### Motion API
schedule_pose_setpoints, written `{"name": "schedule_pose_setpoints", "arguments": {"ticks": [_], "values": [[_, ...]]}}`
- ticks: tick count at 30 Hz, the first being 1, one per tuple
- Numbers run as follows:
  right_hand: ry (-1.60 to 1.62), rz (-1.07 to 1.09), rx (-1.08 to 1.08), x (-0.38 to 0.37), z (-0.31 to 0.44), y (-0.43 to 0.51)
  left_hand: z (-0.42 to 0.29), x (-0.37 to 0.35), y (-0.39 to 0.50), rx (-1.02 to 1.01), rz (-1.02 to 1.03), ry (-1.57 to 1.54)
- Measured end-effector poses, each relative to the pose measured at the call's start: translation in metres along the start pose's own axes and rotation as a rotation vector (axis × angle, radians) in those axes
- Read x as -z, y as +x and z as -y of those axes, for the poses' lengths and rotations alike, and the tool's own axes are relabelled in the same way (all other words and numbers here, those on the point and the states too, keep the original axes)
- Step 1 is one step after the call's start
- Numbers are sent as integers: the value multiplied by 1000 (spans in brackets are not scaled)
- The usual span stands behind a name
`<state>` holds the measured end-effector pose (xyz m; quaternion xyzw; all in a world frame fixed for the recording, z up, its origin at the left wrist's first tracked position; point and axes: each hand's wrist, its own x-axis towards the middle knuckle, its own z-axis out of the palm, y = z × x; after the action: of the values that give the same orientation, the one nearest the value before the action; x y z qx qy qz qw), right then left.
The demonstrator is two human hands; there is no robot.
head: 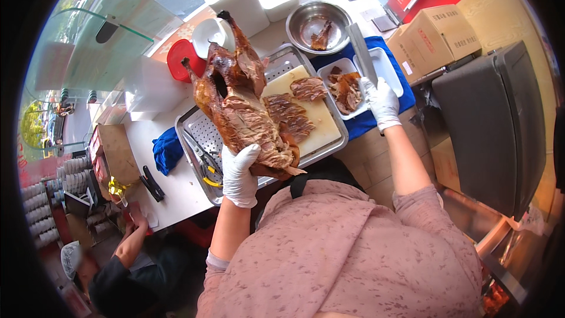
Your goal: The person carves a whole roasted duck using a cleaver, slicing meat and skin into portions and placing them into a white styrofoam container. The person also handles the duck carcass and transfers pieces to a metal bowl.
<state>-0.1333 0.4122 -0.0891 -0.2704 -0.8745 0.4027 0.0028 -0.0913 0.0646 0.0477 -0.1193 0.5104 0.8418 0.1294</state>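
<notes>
My gloved left hand (240, 174) grips the near end of a roast duck (238, 110), held up over a perforated metal tray (190, 130). Its legs point away from me, and bare meat shows along the carved side. In my gloved right hand (382, 101) is a cleaver (363, 51), its blade pointing away over the white containers. Sliced duck (291, 117) lies in rows on a cream cutting board (329, 130) set in the tray. Duck pieces (344, 90) fill part of a white plastic container (324, 70) beside the board. Yellow-handled shears (211, 170) rest at the tray's left.
A steel bowl (295, 26) holding a duck piece stands behind the containers on a blue cloth (362, 128). Foam boxes (238, 4) and a red lid (181, 59) line the back. Cardboard boxes (435, 37) stand right. A co-worker (128, 265) is at lower left.
</notes>
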Motion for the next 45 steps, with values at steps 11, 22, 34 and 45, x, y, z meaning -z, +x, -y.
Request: {"name": "schedule_pose_setpoints", "arguments": {"ticks": [11, 22, 34, 45], "values": [[715, 540, 491, 53, 227, -31, -7, 35, -15, 151, 174, -301], [343, 729, 408, -28, 264, -57, -36, 100, -53, -117, 63, -119], [514, 912, 170, -158, 239, -118, -42, 167, -99, -257, -199, 82], [-46, 969, 704, -47, 338, -125, -54, 180, -107, 9, -47, -166]]}}
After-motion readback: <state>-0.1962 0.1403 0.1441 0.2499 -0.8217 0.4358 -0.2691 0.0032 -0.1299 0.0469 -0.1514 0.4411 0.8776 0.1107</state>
